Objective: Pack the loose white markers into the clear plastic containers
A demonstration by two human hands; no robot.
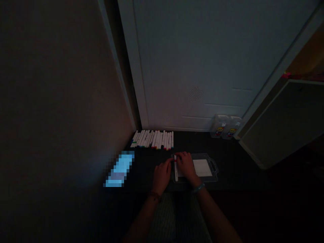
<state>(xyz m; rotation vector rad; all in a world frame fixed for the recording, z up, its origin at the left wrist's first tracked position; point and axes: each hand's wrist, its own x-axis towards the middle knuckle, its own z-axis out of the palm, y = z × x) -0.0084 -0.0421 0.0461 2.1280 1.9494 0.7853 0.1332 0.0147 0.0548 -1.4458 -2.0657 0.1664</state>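
A white marker with a red band (176, 173) lies lengthwise along the left end of a clear plastic case (214, 170) with a carry handle. My left hand (162, 172) comes from the left, its fingertips at the marker's red band. From the right, my right hand (186, 165) bends its fingers over the marker's upper part, gripping it together with the left. A white sheet (202, 168) in the case is partly covered by my right hand. The light is dim, so the fingertips are hard to make out.
Several white markers with coloured ends (157, 139) lie in a row at the back left of the dark tabletop (238, 162). A bright, pixelated screen (120, 170) sits to the left. Two clear plastic cases (224, 127) lean against the white panel (182, 67) behind.
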